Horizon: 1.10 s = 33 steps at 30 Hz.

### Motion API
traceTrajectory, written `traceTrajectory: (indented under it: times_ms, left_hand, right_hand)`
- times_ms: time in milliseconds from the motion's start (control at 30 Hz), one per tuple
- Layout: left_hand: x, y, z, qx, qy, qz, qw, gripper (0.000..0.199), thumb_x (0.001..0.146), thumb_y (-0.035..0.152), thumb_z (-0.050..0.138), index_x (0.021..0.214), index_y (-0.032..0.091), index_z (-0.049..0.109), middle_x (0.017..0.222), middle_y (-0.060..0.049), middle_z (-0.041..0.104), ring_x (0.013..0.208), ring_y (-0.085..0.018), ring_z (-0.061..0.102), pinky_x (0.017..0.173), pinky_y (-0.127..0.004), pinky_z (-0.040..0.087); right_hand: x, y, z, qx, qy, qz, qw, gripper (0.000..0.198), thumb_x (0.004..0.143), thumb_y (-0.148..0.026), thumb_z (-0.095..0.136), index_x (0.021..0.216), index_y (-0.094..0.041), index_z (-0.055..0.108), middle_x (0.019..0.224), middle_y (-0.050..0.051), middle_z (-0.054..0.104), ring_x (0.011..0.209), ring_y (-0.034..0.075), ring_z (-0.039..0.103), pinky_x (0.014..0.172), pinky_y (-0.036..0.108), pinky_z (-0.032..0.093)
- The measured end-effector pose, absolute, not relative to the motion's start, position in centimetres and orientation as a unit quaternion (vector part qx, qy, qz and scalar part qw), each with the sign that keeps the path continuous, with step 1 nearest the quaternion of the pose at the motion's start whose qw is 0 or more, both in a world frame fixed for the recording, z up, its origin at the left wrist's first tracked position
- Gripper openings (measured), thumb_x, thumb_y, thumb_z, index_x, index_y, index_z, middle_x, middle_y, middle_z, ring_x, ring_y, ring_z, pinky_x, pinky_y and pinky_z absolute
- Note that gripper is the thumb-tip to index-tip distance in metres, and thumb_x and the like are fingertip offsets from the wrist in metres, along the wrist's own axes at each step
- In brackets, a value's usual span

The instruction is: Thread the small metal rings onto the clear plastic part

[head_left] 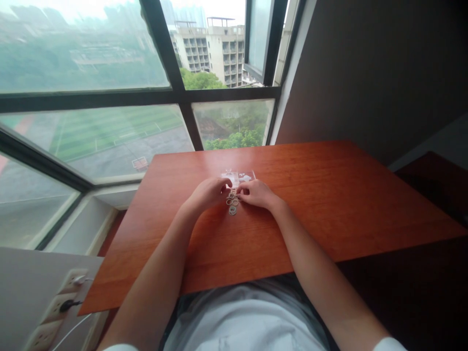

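Fingertips of both my hands meet over a small cluster of pale rings on the wooden table. My left hand and right hand curl narrowly; whether either pinches a ring, I cannot tell. A clear plastic packet lies just beyond. I judge I'm sorting rings; separating one needs a fine pinch.

Small pale rings clustered flat on table, mid-desk.

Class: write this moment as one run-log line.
left hand: at small rings | right hand: at rings | clear packet: behind rings | surface: wooden table
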<state>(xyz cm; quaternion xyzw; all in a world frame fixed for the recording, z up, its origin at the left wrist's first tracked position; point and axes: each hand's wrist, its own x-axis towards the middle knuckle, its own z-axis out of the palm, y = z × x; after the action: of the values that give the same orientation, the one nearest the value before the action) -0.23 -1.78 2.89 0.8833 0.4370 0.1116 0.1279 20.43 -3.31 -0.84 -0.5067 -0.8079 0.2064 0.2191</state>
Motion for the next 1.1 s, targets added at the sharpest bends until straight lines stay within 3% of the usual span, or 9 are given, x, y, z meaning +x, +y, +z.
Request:
traceTrajectory:
  times_ms: [333, 667, 933, 1100]
  left_hand:
    - [-0.5, -1.5, 2.5, 0.881, 0.422, 0.165, 0.138, 0.02, 0.083, 0.024, 0.055, 0.097, 0.02, 0.068, 0.073, -0.001, 0.068, 0.058, -0.012, 0.055, 0.055, -0.023, 0.033]
    - [0.6, -1.8, 2.7, 0.83, 0.384, 0.291, 0.282, 0.018, 0.086, 0.028, 0.056, 0.089, 0.015, 0.069, 0.072, -0.002, 0.067, 0.061, -0.011, 0.057, 0.057, -0.02, 0.042]
    - [0.7, -1.2, 1.6, 0.825, 0.397, 0.302, 0.265, 0.018, 0.084, 0.029, 0.058, 0.084, 0.016, 0.069, 0.073, -0.002, 0.068, 0.063, -0.012, 0.058, 0.059, -0.022, 0.044]
    - [-0.6, -0.4, 2.0, 0.782, 0.479, 0.353, 0.185, 0.019, 0.082, 0.034, 0.06, 0.082, 0.017, 0.07, 0.076, -0.003, 0.07, 0.064, -0.014, 0.06, 0.062, -0.024, 0.045]
  right_hand:
    - [20.3, -2.8, -1.2, -0.51, -0.741, 0.252, 0.357, 0.013, 0.081, -0.025, 0.065, 0.086, -0.019, 0.075, 0.062, -0.003, 0.061, 0.057, 0.009, 0.051, 0.057, 0.021, 0.035]
    - [20.0, -2.6, -1.5, -0.493, -0.703, 0.257, 0.443, 0.018, 0.081, -0.031, 0.063, 0.086, -0.017, 0.074, 0.061, -0.003, 0.059, 0.056, 0.01, 0.048, 0.056, 0.021, 0.036]
    - [19.8, -2.9, -1.1, -0.484, -0.708, 0.263, 0.442, 0.019, 0.083, -0.032, 0.061, 0.087, -0.017, 0.072, 0.06, -0.004, 0.056, 0.055, 0.009, 0.046, 0.055, 0.02, 0.035]
    - [20.0, -2.9, -0.9, -0.523, -0.695, 0.233, 0.435, 0.02, 0.084, -0.03, 0.059, 0.09, -0.017, 0.073, 0.062, -0.003, 0.059, 0.057, 0.01, 0.05, 0.059, 0.021, 0.038]
